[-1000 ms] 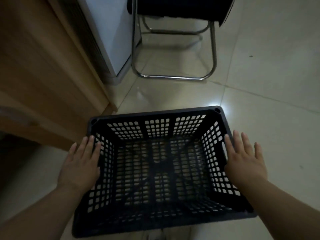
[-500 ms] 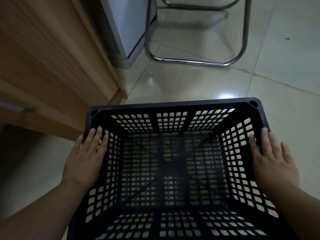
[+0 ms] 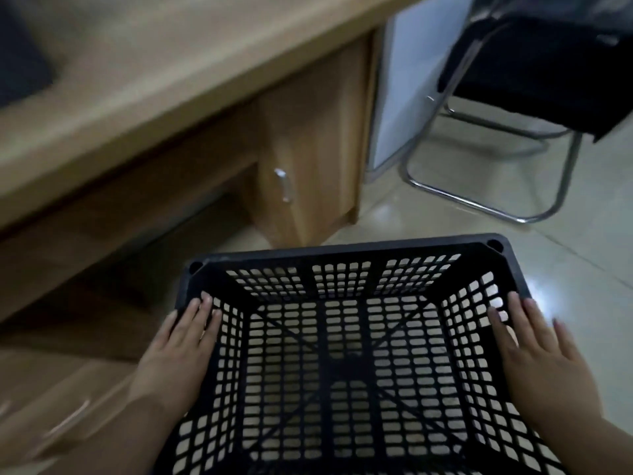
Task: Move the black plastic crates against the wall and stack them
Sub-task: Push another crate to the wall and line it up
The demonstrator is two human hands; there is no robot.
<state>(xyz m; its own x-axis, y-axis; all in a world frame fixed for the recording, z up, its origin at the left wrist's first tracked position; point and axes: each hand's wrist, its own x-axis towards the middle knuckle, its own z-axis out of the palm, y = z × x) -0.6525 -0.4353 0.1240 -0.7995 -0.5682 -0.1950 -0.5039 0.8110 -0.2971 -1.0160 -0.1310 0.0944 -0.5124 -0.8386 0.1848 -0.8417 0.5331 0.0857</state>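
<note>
A black plastic crate (image 3: 346, 255) with perforated walls and floor fills the lower middle of the head view, seen from above and held off the tiled floor. My left hand (image 3: 178, 354) presses flat against its left wall from outside, fingertips over the rim. My right hand (image 3: 537, 354) presses the right wall the same way. The crate is empty; the floor shows through its grid. No other crate is in view.
A wooden desk (image 3: 171, 80) spans the left and top, with a cabinet door and metal handle (image 3: 284, 185) just beyond the crate. A white panel (image 3: 407, 80) stands behind it. A black chair on a chrome frame (image 3: 479, 204) is at the upper right. Pale floor tiles (image 3: 582, 269) lie to the right.
The crate has come up higher between my hands and closer to the camera. The view has swung up and left, bringing the desk top and cabinet into sight.
</note>
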